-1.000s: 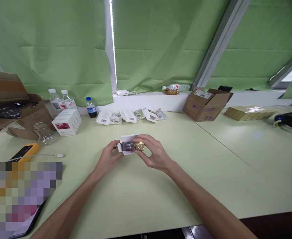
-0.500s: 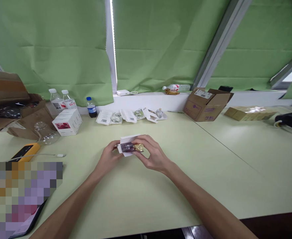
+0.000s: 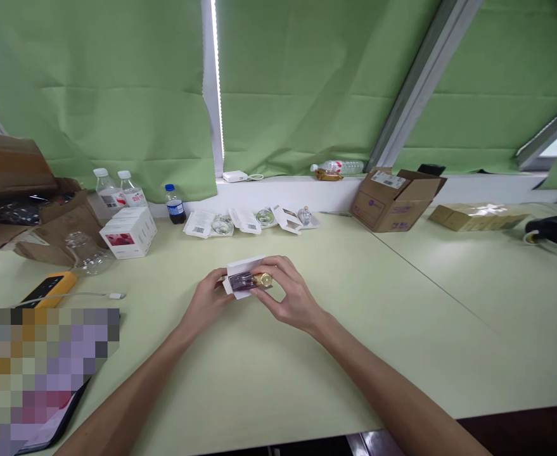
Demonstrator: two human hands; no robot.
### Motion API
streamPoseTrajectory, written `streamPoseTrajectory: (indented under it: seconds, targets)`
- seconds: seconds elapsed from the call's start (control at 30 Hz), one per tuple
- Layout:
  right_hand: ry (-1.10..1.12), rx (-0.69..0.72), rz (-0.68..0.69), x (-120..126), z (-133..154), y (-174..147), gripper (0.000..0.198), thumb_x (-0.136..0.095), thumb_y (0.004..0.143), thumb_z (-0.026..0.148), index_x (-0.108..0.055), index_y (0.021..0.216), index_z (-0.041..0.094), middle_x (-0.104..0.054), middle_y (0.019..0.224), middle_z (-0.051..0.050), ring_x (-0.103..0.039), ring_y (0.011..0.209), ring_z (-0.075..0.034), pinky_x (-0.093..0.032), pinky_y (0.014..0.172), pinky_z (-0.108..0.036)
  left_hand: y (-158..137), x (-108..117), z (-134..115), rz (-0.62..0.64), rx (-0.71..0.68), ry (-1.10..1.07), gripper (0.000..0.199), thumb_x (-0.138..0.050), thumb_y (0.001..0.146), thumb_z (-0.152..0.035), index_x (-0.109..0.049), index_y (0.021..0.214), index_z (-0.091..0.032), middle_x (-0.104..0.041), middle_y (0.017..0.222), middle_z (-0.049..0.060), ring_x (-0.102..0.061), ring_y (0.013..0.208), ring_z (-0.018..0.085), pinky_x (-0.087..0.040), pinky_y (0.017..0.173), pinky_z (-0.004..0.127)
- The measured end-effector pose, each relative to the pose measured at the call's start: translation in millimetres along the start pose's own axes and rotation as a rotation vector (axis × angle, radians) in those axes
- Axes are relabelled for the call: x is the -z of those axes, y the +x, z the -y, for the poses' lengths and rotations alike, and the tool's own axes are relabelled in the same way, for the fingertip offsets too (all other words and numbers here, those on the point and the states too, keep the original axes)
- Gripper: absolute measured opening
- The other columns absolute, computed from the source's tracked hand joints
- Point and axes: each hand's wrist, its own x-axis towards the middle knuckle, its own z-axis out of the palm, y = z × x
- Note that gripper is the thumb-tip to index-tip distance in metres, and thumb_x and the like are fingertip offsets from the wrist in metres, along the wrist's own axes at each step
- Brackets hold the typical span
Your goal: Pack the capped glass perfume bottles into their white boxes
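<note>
Steadily enough, I look down from afar at two bare hands over the middle of a pale table (image 3: 402, 354). On the left, the left hand (image 3: 209, 294) is curled closed around the left end of a small white box (image 3: 244, 261), whose side is open. Inside it, on its side, sits a dark purple bottle (image 3: 241, 282), its gold cap (image 3: 265, 280) pointing right. The right hand (image 3: 294, 294) is bent into a narrow pinch on that end, fingers above and thumb below the bottle. I cannot tell whether the white box touches the table.

Across the table from the left, I see an open brown carton (image 3: 14, 166), a dark-edged screen (image 3: 66, 415) mostly blurred out, a yellow device (image 3: 62, 285) with a white cable (image 3: 115, 296) across it, and a clear jar (image 3: 88, 256) tipped over. Next stand two clear plastic bottles (image 3: 109, 190), a block of white cartons (image 3: 133, 240) and a blue-capped drink bottle (image 3: 176, 211). Along the back lie three opened white packages (image 3: 196, 223) with little glass bottles (image 3: 222, 225), then a cardboard box (image 3: 385, 206) with raised flaps, a flat yellowish pack (image 3: 478, 217) and a black gadget (image 3: 556, 234).

Behind, I make out a white gadget (image 3: 234, 176) and a lying water bottle (image 3: 345, 167) on the sill, below green blinds (image 3: 297, 82) covering the windows.
</note>
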Motion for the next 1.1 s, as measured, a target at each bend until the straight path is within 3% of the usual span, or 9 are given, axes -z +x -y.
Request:
streamPoseTrajectory:
  seconds: [0.5, 0.7, 0.9, 1.1]
  targets:
    - [-0.090, 0.031, 0.021, 0.2, 1.1, -0.6, 0.029, -0.059, 0.083, 0.028, -0.055, 0.112, 0.024, -0.057, 0.103, -0.010, -0.053, 0.094, -0.024, -0.047, 0.080, -0.040, 2.1, 1.6, 4.7, -0.004, -0.003, 0.059, 0.040, -0.068, 0.070, -0.031, -0.064, 0.109, -0.022, -0.068, 0.106, 0.005, -0.063, 0.094, 0.023, -0.048, 0.083, 0.035]
    - [-0.122, 0.010, 0.055, -0.9, 0.8, 0.0, 0.026, -0.057, 0.085, 0.030, -0.055, 0.110, 0.022, -0.060, 0.089, -0.008, -0.053, 0.081, -0.022, -0.045, 0.076, -0.039, 2.8, 1.0, 8.3, -0.003, -0.020, 0.054, 0.037, -0.065, 0.071, -0.027, -0.064, 0.108, -0.022, -0.068, 0.104, 0.005, -0.062, 0.095, 0.023, -0.048, 0.084, 0.036]
    - [-0.028, 0.030, 0.084, 2.8, -1.1, 0.5, 0.026, -0.052, 0.089, 0.035, -0.055, 0.112, 0.023, -0.062, 0.084, -0.004, -0.055, 0.077, -0.019, -0.035, 0.095, -0.045, 2.7, 2.5, 8.9, 0.011, -0.016, 0.044, 0.036, -0.066, 0.070, -0.027, -0.064, 0.105, -0.020, -0.067, 0.105, 0.005, -0.063, 0.092, 0.022, -0.049, 0.081, 0.033]
    - [0.088, -0.028, 0.081, 4.1, -2.9, 1.7, 0.027, -0.037, 0.096, 0.028, -0.060, 0.111, 0.026, -0.065, 0.085, -0.003, -0.055, 0.074, -0.017, -0.041, 0.085, -0.040, 2.2, 3.8, 6.7, 0.028, -0.013, 0.021, 0.036, -0.063, 0.071, -0.024, -0.063, 0.107, -0.020, -0.066, 0.109, 0.005, -0.062, 0.094, 0.022, -0.050, 0.080, 0.033]
